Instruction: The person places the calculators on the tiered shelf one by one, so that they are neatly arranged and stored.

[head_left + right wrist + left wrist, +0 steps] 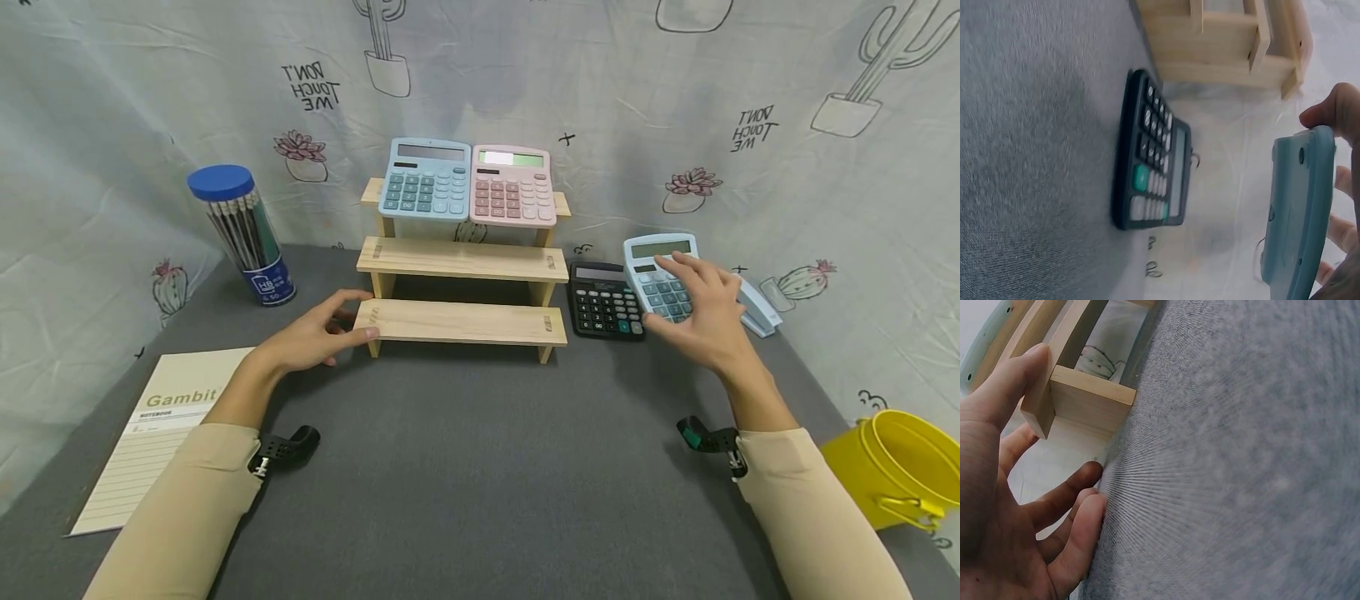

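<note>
A three-tier wooden stand (461, 321) is at the back middle of the table. My left hand (303, 337) pinches the left end of its lowest board, thumb at the front and index finger behind; the other fingers are bent below in the left wrist view. On the top tier lean a blue calculator (426, 179) and a pink calculator (513, 185), side by side. My right hand (708, 317) grips a light blue calculator (1297, 212) by its edges, tilted and raised off the table. Beside it lies a black calculator (1150, 156), right of the stand.
A blue-lidded tub of pencils (243, 233) stands at the back left. The notebook (142, 450) lies partly under my left forearm. Behind my right hand is a partly hidden light blue object (761, 307). A yellow bucket (862, 467) stands at the right edge.
</note>
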